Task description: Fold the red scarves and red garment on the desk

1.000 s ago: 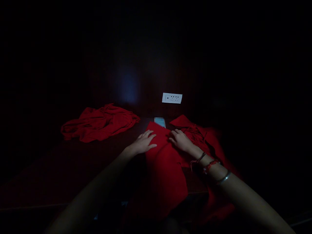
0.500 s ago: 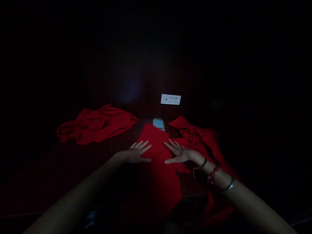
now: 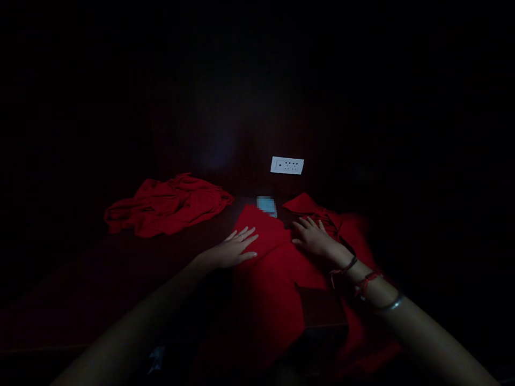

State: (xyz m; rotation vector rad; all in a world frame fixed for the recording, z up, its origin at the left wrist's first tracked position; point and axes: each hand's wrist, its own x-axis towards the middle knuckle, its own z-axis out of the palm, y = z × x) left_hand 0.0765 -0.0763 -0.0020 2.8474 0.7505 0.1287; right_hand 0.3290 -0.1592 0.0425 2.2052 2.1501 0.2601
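A red cloth [image 3: 267, 279] lies over the dark table and hangs down past its front edge. My left hand [image 3: 237, 249] rests on the cloth's left side, fingers spread, a ring on one finger. My right hand [image 3: 314, 236] is at the cloth's right side, by a second heap of red fabric [image 3: 356, 236]; its fingers are apart and nothing shows in its grasp. Bracelets and a bangle circle the right wrist and forearm.
On the left of the dark table [image 3: 132, 279] is a crumpled red fabric pile [image 3: 169, 206]. A blurred light-blue item [image 3: 266, 206] lies behind the cloth. A white socket panel [image 3: 287, 165] is on the dark wall behind.
My right hand has moved right, off the middle of the cloth toward the right heap. My left hand stays on the cloth. The whole view has shifted slightly.
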